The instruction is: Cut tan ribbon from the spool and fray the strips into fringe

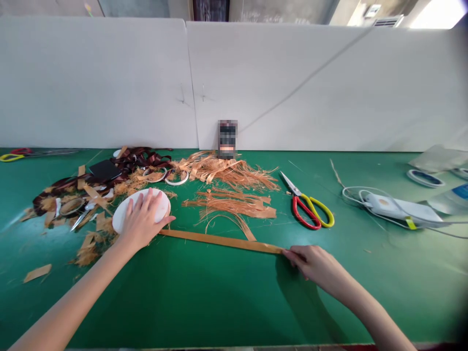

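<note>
My left hand (142,224) presses down on a round white disc (126,217), its fingers spread over the top. A long flat strip of tan bamboo or palm (219,242) runs from beside the disc to my right hand (310,263). Its left end meets the disc's lower edge near my left hand, and the contact there is hard to make out. My right hand pinches the strip's right end between its fingers, low over the green mat (183,302).
Piles of frayed tan strips and fibres (228,207) lie at the centre back, with dark brown ribbon, small scissors and white rings at the left. Red-and-yellow scissors (309,209) lie to the right, near a white power adapter (398,207) and cables. White partition boards (278,87) close off the back.
</note>
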